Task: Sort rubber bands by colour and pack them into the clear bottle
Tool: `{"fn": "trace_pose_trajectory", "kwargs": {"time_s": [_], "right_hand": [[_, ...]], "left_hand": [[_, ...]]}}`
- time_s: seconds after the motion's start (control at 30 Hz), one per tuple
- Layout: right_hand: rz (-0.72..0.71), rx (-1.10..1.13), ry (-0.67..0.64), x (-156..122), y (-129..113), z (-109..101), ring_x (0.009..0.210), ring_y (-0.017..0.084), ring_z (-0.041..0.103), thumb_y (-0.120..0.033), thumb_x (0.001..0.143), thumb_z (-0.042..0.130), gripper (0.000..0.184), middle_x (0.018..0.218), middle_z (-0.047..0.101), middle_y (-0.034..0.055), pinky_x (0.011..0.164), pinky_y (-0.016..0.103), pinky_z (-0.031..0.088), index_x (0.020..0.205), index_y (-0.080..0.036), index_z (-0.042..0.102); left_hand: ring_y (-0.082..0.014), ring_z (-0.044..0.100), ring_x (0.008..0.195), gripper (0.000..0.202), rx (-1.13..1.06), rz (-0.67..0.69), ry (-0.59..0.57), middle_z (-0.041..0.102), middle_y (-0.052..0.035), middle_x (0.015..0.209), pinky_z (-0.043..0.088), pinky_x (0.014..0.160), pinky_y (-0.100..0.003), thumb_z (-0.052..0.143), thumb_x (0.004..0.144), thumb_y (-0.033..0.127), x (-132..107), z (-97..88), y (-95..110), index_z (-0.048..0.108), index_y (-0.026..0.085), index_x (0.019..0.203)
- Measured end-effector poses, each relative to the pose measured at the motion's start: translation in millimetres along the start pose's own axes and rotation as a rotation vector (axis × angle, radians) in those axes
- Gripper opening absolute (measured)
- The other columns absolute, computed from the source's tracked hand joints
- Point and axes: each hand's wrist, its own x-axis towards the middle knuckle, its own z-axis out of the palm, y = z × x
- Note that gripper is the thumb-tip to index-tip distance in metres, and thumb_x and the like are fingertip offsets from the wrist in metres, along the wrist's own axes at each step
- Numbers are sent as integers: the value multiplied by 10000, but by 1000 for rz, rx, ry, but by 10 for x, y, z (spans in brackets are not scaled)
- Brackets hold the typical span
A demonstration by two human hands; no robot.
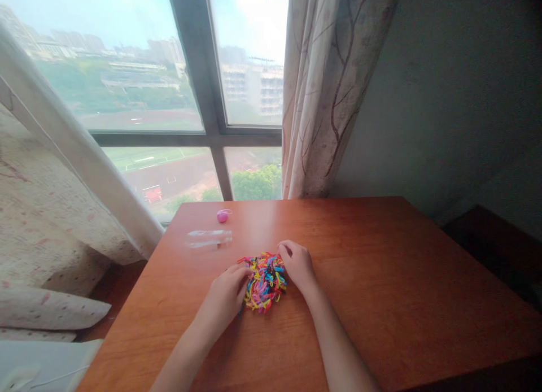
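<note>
A loose heap of small, thin, many-coloured bands that look like hair ties [265,284] lies on the brown wooden table [381,279]. At the heap's left edge is my left hand [231,287], its thumb and fingers closed together against the bands. My right hand [297,263] is at the upper right edge of the heap, with thumb and forefinger pinched. What either pinch holds, if anything, is too small to make out.
Beyond the heap lie a clear plastic bottle-shaped item [208,238] and a small pink ball-like thing [222,216] with a pale loop. A window [212,138] and curtains [322,98] stand behind the table. A white surface [46,364] is at lower left.
</note>
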Motion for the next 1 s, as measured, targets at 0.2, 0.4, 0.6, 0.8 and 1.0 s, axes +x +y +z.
{"fn": "trace_pose_trajectory", "kwargs": {"time_s": [0.2,0.4,0.6,0.8,1.0], "right_hand": [[-6,-9,6,2,3,0,816,172,675,-236,906,499,235,886,752,29,733,217,441,882,-216,731],[-9,-15,13,6,22,9,836,179,676,-221,904,503,229,902,752,36,765,226,446,894,-213,731],[-9,-23,19,-6,23,19,838,182,674,-213,899,508,223,900,750,40,766,231,448,889,-207,731],[-14,-26,22,-6,8,15,849,178,672,-220,901,506,223,909,750,28,768,231,446,896,-217,729],[-10,-29,17,1,17,14,832,176,668,-218,898,510,222,888,748,25,755,232,444,875,-221,730]], "left_hand": [[-210,683,959,339,52,39,97,696,-88,1088,538,834,-288,408,862,166,-258,-244,-176,696,205,1036],[-228,682,993,351,186,-73,79,672,-84,1144,540,892,-304,506,824,252,-712,-507,-535,661,220,1138],[-220,678,881,297,186,-173,-87,672,-76,1006,539,805,-306,540,815,292,-767,-418,-485,639,209,1083],[-207,662,791,254,184,-197,-144,657,-71,873,487,713,-288,371,901,212,-620,-232,-275,611,204,820],[-191,648,745,221,170,-136,-88,647,-55,836,454,662,-260,411,890,220,-491,-115,-188,609,209,795]]}}
